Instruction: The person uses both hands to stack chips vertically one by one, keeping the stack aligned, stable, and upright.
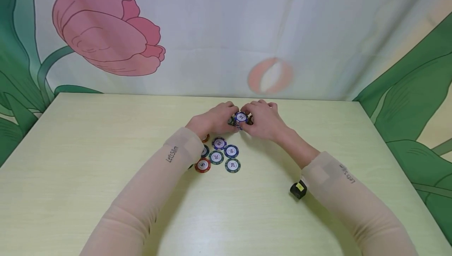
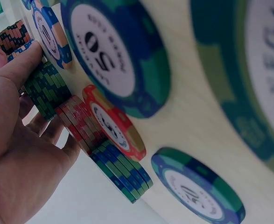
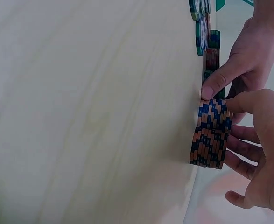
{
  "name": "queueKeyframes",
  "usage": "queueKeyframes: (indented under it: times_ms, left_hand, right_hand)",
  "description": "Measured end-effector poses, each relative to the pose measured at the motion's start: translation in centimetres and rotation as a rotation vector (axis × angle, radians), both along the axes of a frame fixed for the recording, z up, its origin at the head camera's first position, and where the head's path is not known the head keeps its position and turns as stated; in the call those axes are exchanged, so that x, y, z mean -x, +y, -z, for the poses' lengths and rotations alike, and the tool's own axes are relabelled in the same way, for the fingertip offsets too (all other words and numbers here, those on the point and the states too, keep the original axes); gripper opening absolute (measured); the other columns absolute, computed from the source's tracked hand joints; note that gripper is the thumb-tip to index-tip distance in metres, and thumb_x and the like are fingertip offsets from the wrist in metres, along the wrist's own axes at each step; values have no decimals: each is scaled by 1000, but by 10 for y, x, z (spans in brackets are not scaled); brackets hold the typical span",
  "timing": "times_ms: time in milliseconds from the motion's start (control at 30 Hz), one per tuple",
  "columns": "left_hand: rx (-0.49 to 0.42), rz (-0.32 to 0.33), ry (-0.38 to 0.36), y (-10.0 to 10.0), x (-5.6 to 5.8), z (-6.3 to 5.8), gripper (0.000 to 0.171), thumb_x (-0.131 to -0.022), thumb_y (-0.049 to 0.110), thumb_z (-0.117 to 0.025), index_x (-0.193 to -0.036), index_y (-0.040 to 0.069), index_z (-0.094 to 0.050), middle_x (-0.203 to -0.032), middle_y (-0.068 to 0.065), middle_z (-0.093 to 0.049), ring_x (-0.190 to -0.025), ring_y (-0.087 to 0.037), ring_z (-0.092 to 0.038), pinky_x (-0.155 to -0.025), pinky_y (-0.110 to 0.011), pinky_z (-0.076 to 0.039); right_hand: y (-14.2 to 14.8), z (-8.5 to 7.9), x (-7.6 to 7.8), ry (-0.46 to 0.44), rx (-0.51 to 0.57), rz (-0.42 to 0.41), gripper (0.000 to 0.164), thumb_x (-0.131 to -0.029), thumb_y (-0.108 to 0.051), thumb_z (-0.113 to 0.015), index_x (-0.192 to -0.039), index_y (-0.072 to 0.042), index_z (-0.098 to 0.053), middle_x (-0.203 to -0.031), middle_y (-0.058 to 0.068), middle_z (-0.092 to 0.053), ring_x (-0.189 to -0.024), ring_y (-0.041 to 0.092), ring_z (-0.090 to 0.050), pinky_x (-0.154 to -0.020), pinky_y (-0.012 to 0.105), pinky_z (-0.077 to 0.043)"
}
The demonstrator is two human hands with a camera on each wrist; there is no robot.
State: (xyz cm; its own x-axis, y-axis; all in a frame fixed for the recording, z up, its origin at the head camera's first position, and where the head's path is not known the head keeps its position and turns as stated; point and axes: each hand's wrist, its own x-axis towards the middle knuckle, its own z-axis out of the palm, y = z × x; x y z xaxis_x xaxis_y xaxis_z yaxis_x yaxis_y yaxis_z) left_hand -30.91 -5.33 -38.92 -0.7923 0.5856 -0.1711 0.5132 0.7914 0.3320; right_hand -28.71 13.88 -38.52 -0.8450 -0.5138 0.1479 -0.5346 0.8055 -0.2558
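Note:
Near the table's far edge, both hands meet at a stack of blue-and-peach poker chips (image 1: 241,117) with a 10 on top. My left hand (image 1: 219,118) grips its left side, thumb in front. From the right, my right hand (image 1: 263,120) holds the same stack between thumb and fingers. Beside it stands a stack of black-and-orange chips (image 3: 209,148), close to the right fingers. On the other side follow a green stack (image 2: 48,88), a red stack (image 2: 80,121) and a blue-and-green stack (image 2: 122,170), partly behind the left hand in the head view.
Several loose chips lie flat in front of the stacks, among them a 50 chip (image 1: 231,151), a green 20 chip (image 1: 232,165) and a red 5 chip (image 1: 203,165). A small black object with a yellow label (image 1: 298,189) sits by the right sleeve. A printed curtain (image 1: 212,32) hangs behind the table.

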Motion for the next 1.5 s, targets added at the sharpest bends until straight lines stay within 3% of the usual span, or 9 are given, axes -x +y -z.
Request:
queueKeyframes:
  times_ms: [700,1000,1200,1367,1500]
  left_hand:
    - [-8,2,4,0,0,1,54,-99,30,-70,-142,3,-52,-147,-15,-45,-133,-29,-44,-114,-39,-34]
    - [12,5,-6,0,-1,1,58,-100,32,-68,-146,2,-48,-149,-15,-44,-136,-29,-43,-115,-38,-32]
    - [-45,0,-44,-5,-1,-1,60,-99,32,-70,-147,6,-48,-147,-13,-47,-133,-27,-46,-115,-40,-34]
    - [-83,9,-50,-11,-1,0,58,-98,31,-70,-147,8,-48,-143,-11,-49,-128,-24,-49,-113,-40,-36]
    - [-64,4,-51,-13,-3,-3,61,-98,32,-70,-150,10,-46,-146,-12,-47,-129,-27,-47,-113,-45,-36]
  right_hand:
    - [2,2,1,-18,26,-11,39,-92,-31,-71,-124,-9,-69,-115,3,-69,-106,26,-57,-94,57,-35]
    - [2,-2,-1,1,-10,-19,47,-92,-35,-70,-130,-8,-65,-128,10,-64,-119,31,-53,-98,60,-36]
    - [3,-4,-5,35,8,-32,50,-92,-35,-72,-131,-7,-64,-134,14,-60,-128,34,-48,-99,60,-37]
    - [5,-5,-10,67,42,-64,46,-92,-33,-74,-127,-6,-65,-129,14,-62,-123,33,-50,-94,57,-41]
    - [6,-5,-14,76,68,-123,37,-92,-26,-74,-121,-3,-68,-119,13,-64,-113,31,-54,-91,50,-47]
